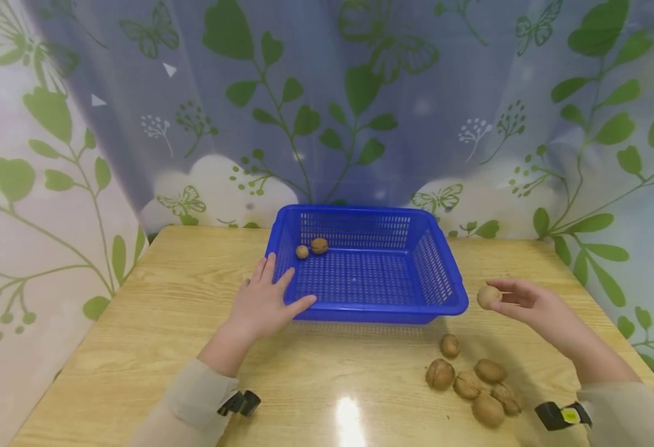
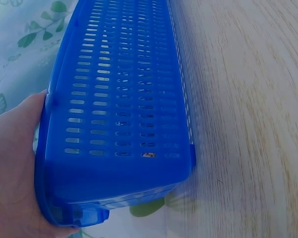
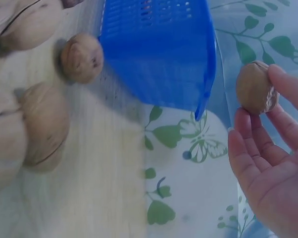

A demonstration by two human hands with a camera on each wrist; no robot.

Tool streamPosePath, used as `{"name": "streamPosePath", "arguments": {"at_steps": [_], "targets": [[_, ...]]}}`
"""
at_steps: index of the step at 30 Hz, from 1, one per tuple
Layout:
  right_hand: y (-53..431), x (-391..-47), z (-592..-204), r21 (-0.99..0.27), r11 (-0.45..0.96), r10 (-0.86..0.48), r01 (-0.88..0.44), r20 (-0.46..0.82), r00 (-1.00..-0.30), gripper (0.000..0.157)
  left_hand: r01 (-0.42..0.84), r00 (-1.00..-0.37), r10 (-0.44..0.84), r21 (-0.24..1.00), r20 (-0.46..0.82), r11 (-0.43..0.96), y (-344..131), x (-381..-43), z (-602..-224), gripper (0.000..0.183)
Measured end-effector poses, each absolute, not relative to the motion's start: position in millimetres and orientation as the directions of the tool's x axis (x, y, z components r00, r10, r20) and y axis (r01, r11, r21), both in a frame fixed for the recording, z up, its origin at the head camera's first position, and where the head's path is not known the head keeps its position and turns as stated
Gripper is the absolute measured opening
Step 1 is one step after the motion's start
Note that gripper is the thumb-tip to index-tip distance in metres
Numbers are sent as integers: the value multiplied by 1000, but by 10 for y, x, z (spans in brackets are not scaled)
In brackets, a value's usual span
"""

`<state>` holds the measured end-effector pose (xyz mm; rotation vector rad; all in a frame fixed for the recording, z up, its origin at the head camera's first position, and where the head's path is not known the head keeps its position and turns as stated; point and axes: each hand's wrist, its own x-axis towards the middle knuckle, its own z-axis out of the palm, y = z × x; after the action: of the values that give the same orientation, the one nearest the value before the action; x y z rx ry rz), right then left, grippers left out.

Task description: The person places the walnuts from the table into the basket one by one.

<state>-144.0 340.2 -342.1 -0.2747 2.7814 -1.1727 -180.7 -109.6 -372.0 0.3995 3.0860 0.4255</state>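
A blue plastic basket [image 1: 360, 308] with slotted walls stands on the table, holding a walnut [image 1: 319, 246] and a smaller round nut [image 1: 302, 252] in its far left corner. My left hand [image 1: 262, 304] rests on the basket's left end, fingers spread, the thumb along the front rim. To the right of the basket, my right hand [image 1: 530, 304] pinches a walnut [image 3: 257, 88] between thumb and fingertips, raised above the table. Below that hand, several walnuts [image 1: 468, 385] lie grouped on the wood, one [image 1: 450, 345] close to the basket's front right corner.
The light wooden table [image 1: 154, 347] meets a patterned cloth [image 1: 327, 124] with green leaves and butterflies, hanging behind and at both sides. A dark strap-mounted device [image 1: 240, 403] sits at the left sleeve, and another [image 1: 563, 415] at the right.
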Motion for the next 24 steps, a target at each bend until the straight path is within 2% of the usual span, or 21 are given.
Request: {"name": "streamPosePath", "arguments": {"at_steps": [12, 24], "targets": [[3178, -1695, -3320, -755, 629, -266, -184, 14, -964, 52, 243, -969, 246, 276, 24, 930, -1095, -1827, -3692, 88], [2915, -1887, -3196, -792, 593, -277, -144, -34, -960, 57, 242, -969, 248, 271, 12, 932, -1114, -1812, -3669, 88]]}}
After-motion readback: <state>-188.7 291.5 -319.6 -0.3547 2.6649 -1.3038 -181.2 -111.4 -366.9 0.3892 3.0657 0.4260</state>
